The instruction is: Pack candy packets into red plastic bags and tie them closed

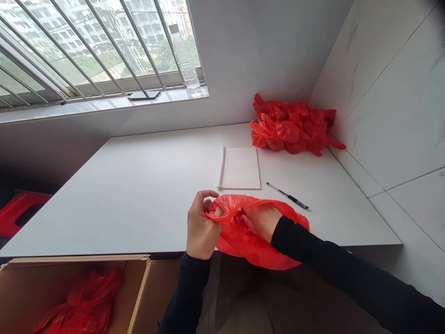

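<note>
A thin red plastic bag (250, 253) hangs over the table's front edge with its mouth spread open. My left hand (202, 229) grips the bag's rim on the left, with thumb and fingers closed on the plastic. My right hand (262, 220) reaches into the bag's mouth, and its fingers are closed around something small, shiny and dark red that I cannot make out. Part of that hand is behind the red plastic. Just beyond the bag lie a notepad (241, 169) with its cover folded back and a black pen (288, 196).
Several crumpled red bags (292, 127) are heaped on the white table (139, 185) in the back right corner. A cardboard box (138, 297) at front left contains more red plastic (86, 301). A water bottle (186, 65) and a phone (144, 95) rest on the windowsill.
</note>
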`<state>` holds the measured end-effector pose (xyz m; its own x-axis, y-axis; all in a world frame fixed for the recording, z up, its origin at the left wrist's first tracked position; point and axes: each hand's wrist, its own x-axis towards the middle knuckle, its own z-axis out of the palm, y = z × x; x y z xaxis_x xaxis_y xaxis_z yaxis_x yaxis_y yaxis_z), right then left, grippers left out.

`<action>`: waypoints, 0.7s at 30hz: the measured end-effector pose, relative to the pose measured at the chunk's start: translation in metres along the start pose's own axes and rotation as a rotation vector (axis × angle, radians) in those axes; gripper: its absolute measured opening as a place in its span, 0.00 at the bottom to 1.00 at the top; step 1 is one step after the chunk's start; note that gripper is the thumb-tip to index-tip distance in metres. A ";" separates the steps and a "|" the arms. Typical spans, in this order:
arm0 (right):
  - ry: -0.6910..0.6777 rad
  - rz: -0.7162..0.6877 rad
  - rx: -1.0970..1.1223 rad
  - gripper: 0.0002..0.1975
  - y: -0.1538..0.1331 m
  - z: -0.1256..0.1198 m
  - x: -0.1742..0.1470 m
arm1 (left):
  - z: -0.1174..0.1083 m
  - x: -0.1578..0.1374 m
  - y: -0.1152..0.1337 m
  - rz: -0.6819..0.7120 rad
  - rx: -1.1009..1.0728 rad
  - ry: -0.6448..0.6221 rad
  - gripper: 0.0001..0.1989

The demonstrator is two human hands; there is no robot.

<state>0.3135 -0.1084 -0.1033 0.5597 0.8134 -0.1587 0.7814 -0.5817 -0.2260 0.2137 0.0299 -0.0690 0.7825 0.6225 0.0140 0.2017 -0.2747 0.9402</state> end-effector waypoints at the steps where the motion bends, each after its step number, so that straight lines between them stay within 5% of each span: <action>1: 0.008 0.011 0.006 0.15 0.001 0.000 -0.002 | -0.002 -0.001 0.000 -0.015 -0.009 0.002 0.11; 9: -0.045 -0.130 0.187 0.15 -0.002 -0.021 -0.020 | -0.008 -0.007 0.011 -0.049 -0.066 -0.017 0.14; 16: -0.060 -0.029 0.072 0.08 0.004 -0.013 -0.005 | -0.029 -0.020 0.026 -0.081 -0.116 -0.156 0.20; 21: -0.027 0.013 0.021 0.12 0.006 -0.011 -0.007 | -0.043 -0.032 0.037 -0.139 -0.138 -0.198 0.12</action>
<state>0.3173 -0.1172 -0.0934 0.5620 0.8057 -0.1872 0.7678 -0.5923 -0.2442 0.1708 0.0311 -0.0203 0.8555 0.4884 -0.1719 0.2433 -0.0861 0.9661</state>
